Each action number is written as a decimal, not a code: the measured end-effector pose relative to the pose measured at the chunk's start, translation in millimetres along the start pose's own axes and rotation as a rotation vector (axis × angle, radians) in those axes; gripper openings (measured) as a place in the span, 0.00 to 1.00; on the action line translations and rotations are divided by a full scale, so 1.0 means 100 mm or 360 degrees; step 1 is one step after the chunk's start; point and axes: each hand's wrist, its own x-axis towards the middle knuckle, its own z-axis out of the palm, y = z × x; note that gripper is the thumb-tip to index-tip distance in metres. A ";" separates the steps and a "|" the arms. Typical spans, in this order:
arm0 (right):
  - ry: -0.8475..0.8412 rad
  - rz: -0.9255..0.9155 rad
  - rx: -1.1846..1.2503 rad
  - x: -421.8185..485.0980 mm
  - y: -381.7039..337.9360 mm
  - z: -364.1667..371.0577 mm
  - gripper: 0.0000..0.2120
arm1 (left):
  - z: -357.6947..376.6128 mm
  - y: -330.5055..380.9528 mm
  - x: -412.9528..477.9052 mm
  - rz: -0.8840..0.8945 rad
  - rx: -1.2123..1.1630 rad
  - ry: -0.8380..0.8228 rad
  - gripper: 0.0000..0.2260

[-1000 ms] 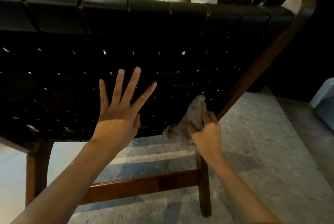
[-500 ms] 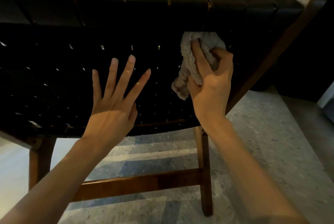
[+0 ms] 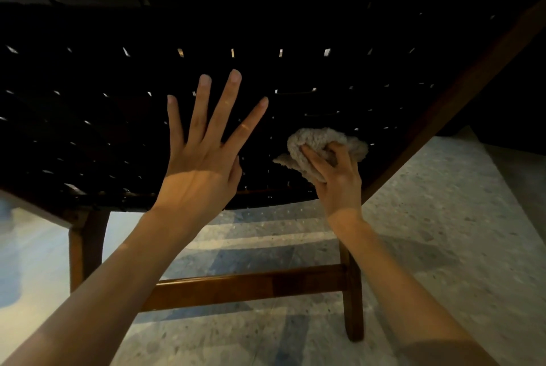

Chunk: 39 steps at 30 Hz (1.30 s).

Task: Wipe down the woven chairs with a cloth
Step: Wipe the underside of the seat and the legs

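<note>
speckled floor (image 3: 443, 218) | chair (image 3: 325, 25) | right hand (image 3: 336, 176) grips cloth (image 3: 319, 141) | left hand (image 3: 201, 164) flat

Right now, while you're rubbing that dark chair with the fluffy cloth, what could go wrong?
The cloth is only bunched in the right hand, with a loose corner hanging out, so it might snag in the gaps of the woven chair back or slip down to the floor. The left hand is spread flat on the weave; pushing hard there might tip or slide the chair.

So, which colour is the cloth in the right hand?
The cloth is light beige with a fluffy texture, seen clearly in the head view against the black woven chair back.
</note>
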 end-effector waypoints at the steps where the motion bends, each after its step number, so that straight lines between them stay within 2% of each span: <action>1: -0.0021 0.0005 0.0000 -0.04 0.02 0.03 0.26 | 0.00 0.00 0.00 0.0003 -0.0006 -0.0004 0.36; 3: -0.0138 0.0036 -0.0006 -0.16 0.07 0.10 0.25 | -0.01 0.00 0.00 0.0002 -0.0013 -0.0004 0.37; 7: -0.0609 0.0158 -0.0072 -0.41 0.16 0.24 0.25 | -0.02 -0.01 -0.01 0.0011 -0.0005 -0.0028 0.38; 11: -0.0941 0.0334 -0.0175 -0.27 0.09 0.18 0.23 | -0.05 -0.01 -0.03 0.0025 0.0010 -0.0052 0.38; 16: -0.1243 -0.0079 -0.0246 0.03 0.15 0.01 0.15 | -0.11 0.00 -0.04 0.0027 0.0008 -0.0079 0.38; 18: -0.1277 -0.0058 -0.0278 0.09 0.07 -0.14 0.17 | -0.13 -0.03 -0.04 0.0026 0.0013 -0.0078 0.38; 19: -0.1088 -0.0106 -0.0301 0.08 0.02 -0.20 0.18 | -0.14 -0.04 -0.04 0.0021 0.0017 -0.0078 0.39; 21: -0.0483 -0.0140 0.0015 0.04 -0.14 -0.42 0.19 | -0.16 -0.08 -0.06 -0.0002 0.0028 -0.0065 0.39; 23: 0.0070 -0.0164 0.0240 0.02 -0.29 -0.62 0.15 | -0.18 -0.13 -0.07 -0.0032 0.0038 -0.0054 0.39; 25: 0.0430 -0.0178 0.0264 0.19 -0.49 -0.80 0.15 | -0.18 -0.18 -0.08 -0.0066 0.0030 -0.0040 0.39; 28: 0.0810 -0.0264 0.0239 0.55 -0.68 -0.90 0.16 | -0.19 -0.22 -0.09 -0.0121 0.0011 -0.0005 0.39; 30: 0.0892 -0.0279 0.0172 0.75 -0.77 -0.89 0.15 | -0.18 -0.22 -0.08 -0.0131 0.0000 0.0012 0.39; 32: 0.0783 -0.0259 0.0051 0.88 -0.84 -0.81 0.12 | -0.18 -0.22 -0.07 -0.0131 -0.0031 0.0025 0.38; 34: 0.0661 -0.0231 -0.0001 0.96 -0.87 -0.70 0.13 | -0.17 -0.23 -0.07 -0.0127 -0.0029 0.0031 0.38; 39: 0.0687 -0.0241 -0.0026 0.98 -0.78 -0.49 0.16 | -0.13 -0.22 -0.06 -0.0133 0.0004 0.0016 0.38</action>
